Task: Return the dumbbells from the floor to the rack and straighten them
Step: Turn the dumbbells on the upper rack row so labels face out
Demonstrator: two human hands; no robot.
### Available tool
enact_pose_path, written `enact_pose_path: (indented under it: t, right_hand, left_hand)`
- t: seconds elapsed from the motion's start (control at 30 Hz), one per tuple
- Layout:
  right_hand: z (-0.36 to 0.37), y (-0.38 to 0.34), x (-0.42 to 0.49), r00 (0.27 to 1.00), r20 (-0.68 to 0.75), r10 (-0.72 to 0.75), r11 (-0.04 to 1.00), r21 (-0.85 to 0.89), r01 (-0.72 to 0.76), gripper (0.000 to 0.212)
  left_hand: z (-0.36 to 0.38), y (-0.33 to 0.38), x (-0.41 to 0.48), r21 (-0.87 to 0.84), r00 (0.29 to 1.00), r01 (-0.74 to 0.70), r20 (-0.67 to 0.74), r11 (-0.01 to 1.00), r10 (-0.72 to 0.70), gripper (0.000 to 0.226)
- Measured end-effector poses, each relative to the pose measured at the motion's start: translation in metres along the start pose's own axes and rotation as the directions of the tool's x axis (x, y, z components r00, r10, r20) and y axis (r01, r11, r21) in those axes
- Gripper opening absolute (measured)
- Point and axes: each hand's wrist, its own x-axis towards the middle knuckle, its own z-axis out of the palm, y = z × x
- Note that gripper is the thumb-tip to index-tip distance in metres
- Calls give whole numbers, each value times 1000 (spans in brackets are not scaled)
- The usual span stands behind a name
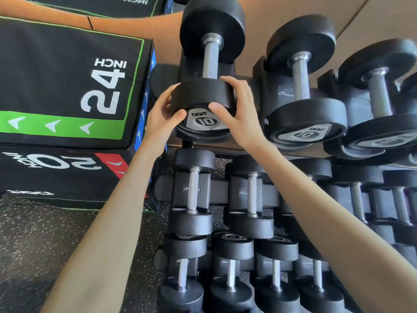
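A black dumbbell (211, 62) marked 10 lies in the leftmost cradle of the rack's top tier (268, 93), its steel handle pointing away from me. Both hands clasp its near head. My left hand (163, 111) grips the left side with the thumb on the end face. My right hand (239, 107) grips the right side, thumb beside the silver 10 plate. A second dumbbell marked 10 (304, 96) sits in the cradle to the right, and a third dumbbell (381, 105) beyond it.
Two lower tiers hold several smaller dumbbells (191, 193) below my forearms. Stacked black plyo boxes, the top one marked 24 INCH (67, 86), stand close against the rack's left end. Speckled rubber floor (45, 245) lies at lower left.
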Motion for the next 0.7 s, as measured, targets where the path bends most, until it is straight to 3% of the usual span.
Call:
enact_pose_path:
  t: [0.2,0.33,0.5,0.7]
  right_hand:
    - [8,5,-3,993,-118,15,997,70,-6,52]
    - [9,20,-7,982,-179,58,981,193,-23,48]
    - [18,34,-19,964,-179,195,907,408,-107,44]
    - [21,27,-12,984,-80,160,914,388,-118,42]
  left_hand:
    - [4,3,9,65,999,-22,-32,998,24,55]
    - [12,25,11,297,998,-57,10,953,56,59]
    - [21,59,16,552,980,-193,143,811,136,60]
    - [9,49,8,463,996,-85,40,882,75,60]
